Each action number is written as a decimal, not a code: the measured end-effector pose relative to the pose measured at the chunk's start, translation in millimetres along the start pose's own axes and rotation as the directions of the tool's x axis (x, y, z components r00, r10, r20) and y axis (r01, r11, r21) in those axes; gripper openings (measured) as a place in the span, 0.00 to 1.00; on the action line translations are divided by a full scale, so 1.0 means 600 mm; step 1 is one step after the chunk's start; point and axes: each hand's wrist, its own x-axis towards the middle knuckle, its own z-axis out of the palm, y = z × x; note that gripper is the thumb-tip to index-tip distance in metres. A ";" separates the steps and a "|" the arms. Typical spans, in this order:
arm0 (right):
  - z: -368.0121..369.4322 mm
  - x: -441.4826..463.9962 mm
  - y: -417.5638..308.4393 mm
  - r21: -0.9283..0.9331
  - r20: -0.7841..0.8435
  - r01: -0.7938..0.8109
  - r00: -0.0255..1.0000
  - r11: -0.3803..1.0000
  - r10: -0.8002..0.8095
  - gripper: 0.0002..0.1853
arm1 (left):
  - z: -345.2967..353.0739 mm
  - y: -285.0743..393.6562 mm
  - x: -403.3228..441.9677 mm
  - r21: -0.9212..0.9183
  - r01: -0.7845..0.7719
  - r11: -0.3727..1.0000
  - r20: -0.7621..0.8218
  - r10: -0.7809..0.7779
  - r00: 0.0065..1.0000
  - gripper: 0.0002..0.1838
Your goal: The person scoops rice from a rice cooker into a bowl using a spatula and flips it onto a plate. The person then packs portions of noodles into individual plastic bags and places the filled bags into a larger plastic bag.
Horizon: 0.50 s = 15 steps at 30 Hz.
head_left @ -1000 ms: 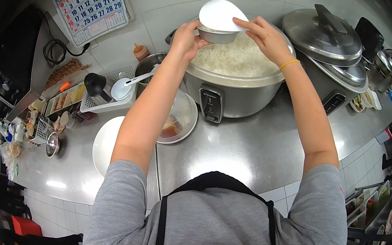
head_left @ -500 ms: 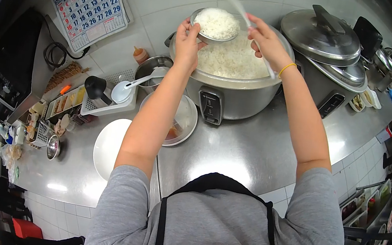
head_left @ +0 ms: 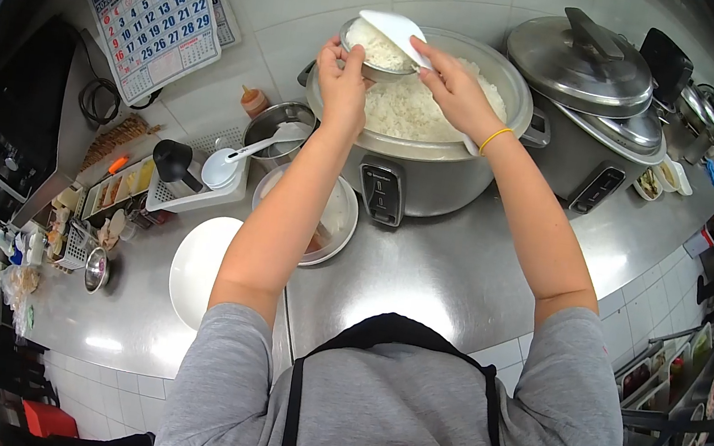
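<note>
My left hand (head_left: 343, 77) is closed around a small metal bowl (head_left: 387, 74) heaped with white rice (head_left: 371, 44), held over the left rim of the rice cooker. In my right hand (head_left: 456, 87) is a white rice paddle (head_left: 394, 26), its flat blade lying on top of the rice in the bowl. The paddle's handle runs back under my right wrist. Below both hands the large rice cooker (head_left: 421, 182) stands uncovered, with a broad bed of cooked rice (head_left: 416, 118) inside.
A second rice cooker (head_left: 578, 153) with stacked metal lids (head_left: 580, 67) stands to the right. Left of my forearm are a white plate (head_left: 196, 269), a white basket (head_left: 198, 200) with a ladle (head_left: 222, 167), and a metal pot (head_left: 262, 125). A microwave (head_left: 23, 125) sits farther left.
The paddle has come down from above the bowl onto its rice, and my right hand has moved left with it. My left hand still holds the bowl in nearly the same place.
</note>
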 end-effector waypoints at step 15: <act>-0.148 -0.025 0.014 -0.664 0.396 -0.218 0.709 0.716 0.583 0.46 | -0.222 0.187 -0.299 -0.081 0.524 0.848 -0.017 -0.526 0.850 0.06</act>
